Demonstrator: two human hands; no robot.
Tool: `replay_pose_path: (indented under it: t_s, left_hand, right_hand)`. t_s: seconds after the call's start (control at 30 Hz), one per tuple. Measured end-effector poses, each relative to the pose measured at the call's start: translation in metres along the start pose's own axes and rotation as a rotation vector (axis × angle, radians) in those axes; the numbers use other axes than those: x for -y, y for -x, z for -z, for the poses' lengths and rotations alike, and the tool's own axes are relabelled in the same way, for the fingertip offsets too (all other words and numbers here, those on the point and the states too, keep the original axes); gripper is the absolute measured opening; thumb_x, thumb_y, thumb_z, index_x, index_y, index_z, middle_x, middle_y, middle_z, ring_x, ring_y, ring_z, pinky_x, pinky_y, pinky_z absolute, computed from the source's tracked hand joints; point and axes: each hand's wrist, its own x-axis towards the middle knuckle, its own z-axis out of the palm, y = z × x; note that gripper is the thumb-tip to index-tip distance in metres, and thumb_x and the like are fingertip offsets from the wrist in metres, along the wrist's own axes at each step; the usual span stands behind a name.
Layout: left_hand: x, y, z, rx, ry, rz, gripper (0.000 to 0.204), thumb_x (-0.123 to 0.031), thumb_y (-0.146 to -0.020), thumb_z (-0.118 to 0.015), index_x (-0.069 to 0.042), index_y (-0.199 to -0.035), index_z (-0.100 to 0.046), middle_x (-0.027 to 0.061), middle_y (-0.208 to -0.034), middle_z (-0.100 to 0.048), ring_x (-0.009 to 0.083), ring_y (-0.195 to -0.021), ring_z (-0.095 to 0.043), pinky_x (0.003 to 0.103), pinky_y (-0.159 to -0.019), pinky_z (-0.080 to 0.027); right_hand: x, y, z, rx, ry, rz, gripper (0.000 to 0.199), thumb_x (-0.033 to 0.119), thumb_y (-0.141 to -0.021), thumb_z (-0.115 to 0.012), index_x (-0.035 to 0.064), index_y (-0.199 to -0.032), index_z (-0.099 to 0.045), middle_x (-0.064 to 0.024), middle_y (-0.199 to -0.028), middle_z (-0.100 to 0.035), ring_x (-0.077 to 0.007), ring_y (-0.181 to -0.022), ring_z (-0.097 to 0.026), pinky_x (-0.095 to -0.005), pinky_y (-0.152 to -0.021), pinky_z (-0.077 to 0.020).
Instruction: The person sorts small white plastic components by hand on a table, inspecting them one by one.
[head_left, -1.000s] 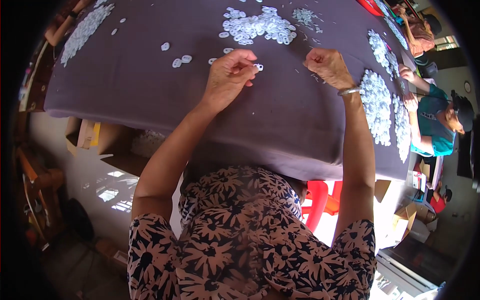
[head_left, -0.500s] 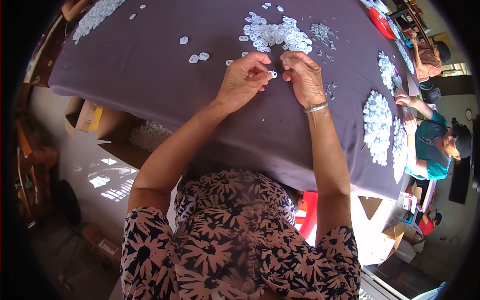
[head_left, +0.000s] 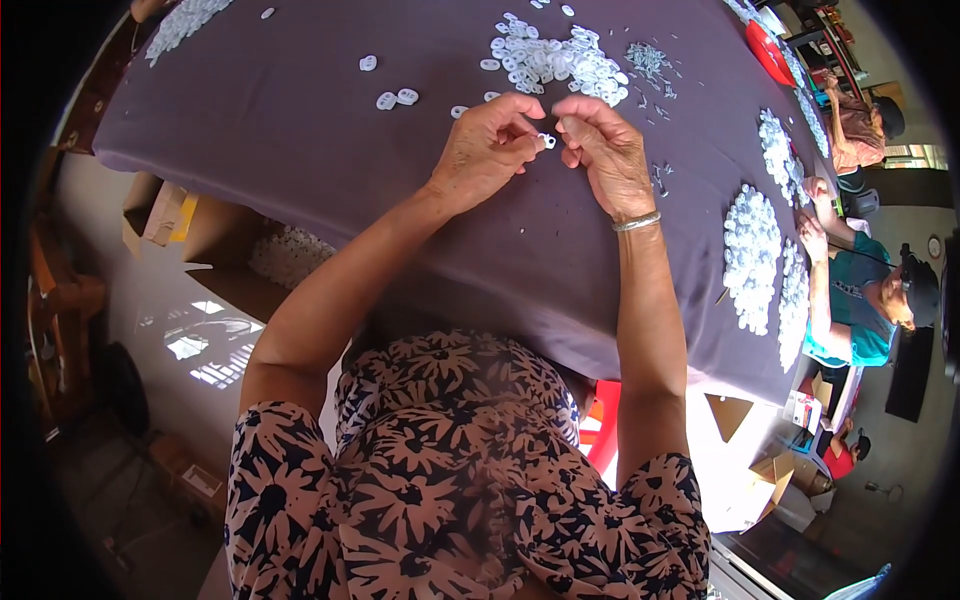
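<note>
My left hand (head_left: 478, 150) pinches a small white oval plastic piece (head_left: 549, 142) with holes in it, its end poking out past the fingertips. Just to the right, my right hand (head_left: 607, 150) has its thumb and forefinger closed together, close to the piece; whatever is between those fingers is too small to make out. Beyond both hands lies a heap of similar white pieces (head_left: 560, 60). A small pile of thin metal screws or pins (head_left: 648, 62) sits right of the heap, with a few more (head_left: 661, 178) strewn beside my right hand.
A dark cloth (head_left: 300, 130) covers the table. Loose white pieces (head_left: 397, 98) lie at left. More heaps (head_left: 752, 255) line the right side, where a co-worker in teal (head_left: 860, 290) handles them. A red bowl (head_left: 768, 52) is far right; an open cardboard box (head_left: 235, 255) stands below the left edge.
My right fingertips have come slightly nearer the white piece in my left hand. The left hand keeps its pinch, and the whole view has shifted a little.
</note>
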Motion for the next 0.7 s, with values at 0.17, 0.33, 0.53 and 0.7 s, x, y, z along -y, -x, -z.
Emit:
replay_pose_path:
  t_s: [0.17,0.33,0.53,0.7]
  left_hand:
    - [0.001,-0.0002,-0.0014,-0.013,0.003,-0.005,0.025,-0.002,-0.084,-0.061,-0.004,-0.108,-0.054,0.0037,-0.08,-0.061,0.0071,-0.069,-0.057,0.022,-0.057,-0.049]
    - [-0.0014,0.0004,-0.0011,-0.013,-0.021,-0.026,0.026,-0.002,-0.084,-0.06,-0.004,-0.11,-0.053,0.0034,-0.079,-0.061,0.0068,-0.069,-0.057,0.022,-0.058,-0.049]
    - [-0.0024,0.001,-0.0011,-0.005,-0.061,-0.008,0.028,-0.003,-0.085,-0.06,-0.004,-0.112,-0.052,0.0025,-0.079,-0.061,0.0065,-0.07,-0.057,0.022,-0.058,-0.049]
    - [-0.0028,0.0011,-0.0019,-0.008,-0.088,-0.006,0.029,-0.003,-0.085,-0.06,-0.005,-0.112,-0.052,0.0019,-0.079,-0.061,0.0062,-0.07,-0.057,0.022,-0.059,-0.05]
  right_hand:
    - [-0.0072,-0.001,0.0089,0.024,0.079,-0.017,0.01,0.01,-0.087,-0.062,0.0029,-0.094,-0.064,0.0003,-0.082,-0.059,-0.0052,-0.069,-0.05,-0.0212,-0.057,-0.0423]
    - [-0.0065,-0.001,0.0053,0.02,0.145,-0.045,0.012,0.012,-0.087,-0.063,0.0025,-0.094,-0.065,0.0004,-0.08,-0.059,-0.0052,-0.067,-0.051,-0.0202,-0.054,-0.0425]
    - [-0.0071,-0.0011,0.0045,0.014,0.196,-0.068,0.014,0.014,-0.087,-0.063,0.0017,-0.094,-0.065,0.0002,-0.079,-0.06,-0.0058,-0.067,-0.051,-0.0205,-0.052,-0.0433]
    - [-0.0066,-0.0007,0.0031,-0.002,0.173,-0.06,0.014,0.014,-0.088,-0.063,0.0015,-0.093,-0.065,0.0004,-0.079,-0.059,-0.0058,-0.066,-0.051,-0.0205,-0.052,-0.0433]
